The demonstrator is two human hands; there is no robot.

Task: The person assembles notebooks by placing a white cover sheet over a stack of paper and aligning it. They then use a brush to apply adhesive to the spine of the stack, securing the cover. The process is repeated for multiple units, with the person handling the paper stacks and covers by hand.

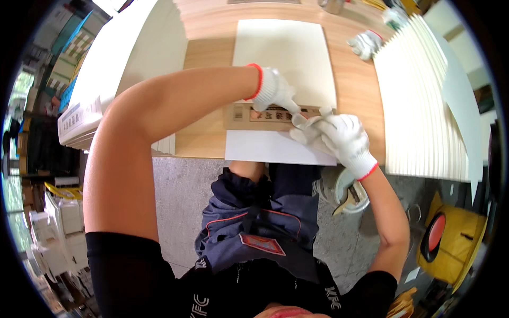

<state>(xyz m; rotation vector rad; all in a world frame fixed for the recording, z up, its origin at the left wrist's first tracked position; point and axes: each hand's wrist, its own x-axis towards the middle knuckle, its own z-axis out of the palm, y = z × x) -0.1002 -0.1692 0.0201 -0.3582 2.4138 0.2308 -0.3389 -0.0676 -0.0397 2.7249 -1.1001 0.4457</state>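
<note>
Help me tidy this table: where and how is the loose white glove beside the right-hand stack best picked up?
Probably pinch the loose glove across its crumpled middle, reaching from above and the left: that side faces the wooden tabletop, whereas the white stack sits close on its right.

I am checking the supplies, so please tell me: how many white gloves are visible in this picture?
3: one white glove on the left hand, one on the right hand, and one lying on the table. Others may be hidden.
</note>
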